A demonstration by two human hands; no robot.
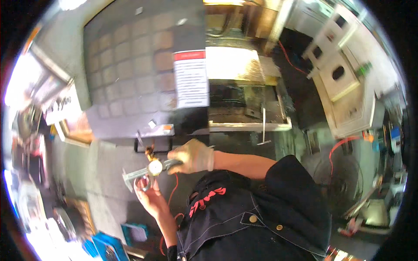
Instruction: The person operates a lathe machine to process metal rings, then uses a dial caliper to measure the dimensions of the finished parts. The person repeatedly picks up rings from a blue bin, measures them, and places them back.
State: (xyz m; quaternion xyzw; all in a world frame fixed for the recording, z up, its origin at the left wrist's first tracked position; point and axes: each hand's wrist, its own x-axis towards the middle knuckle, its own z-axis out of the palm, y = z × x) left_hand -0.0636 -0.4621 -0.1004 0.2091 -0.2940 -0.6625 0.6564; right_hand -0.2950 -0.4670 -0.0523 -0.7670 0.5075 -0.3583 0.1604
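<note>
Steel-grey dial caliper (152, 169), one, with round white dial face (155, 166); held roughly level in front of the wearer's body, at the front of a dark machine panel (130, 65).

Right hand (191, 156): in a pale work glove (201, 155), closed around the caliper's right end.

Left hand (151, 198): ungloved, fingers curled up about a shiny metal ring (148, 183), gripping it from below at the caliper's jaws; whether both jaws touch the ring cannot be told.

Just beyond the dial: brass-coloured fitting (150, 152), small.

On the panel: white printed sheet (191, 80), red-headed.

Right of the panel: slender T-shaped metal rod (264, 124), at a light-coloured tray edge (244, 127).

Below, left: blue bin (126, 235), on the floor.

Worn: black jacket (278, 204), metal buttons, red lettering.
</note>
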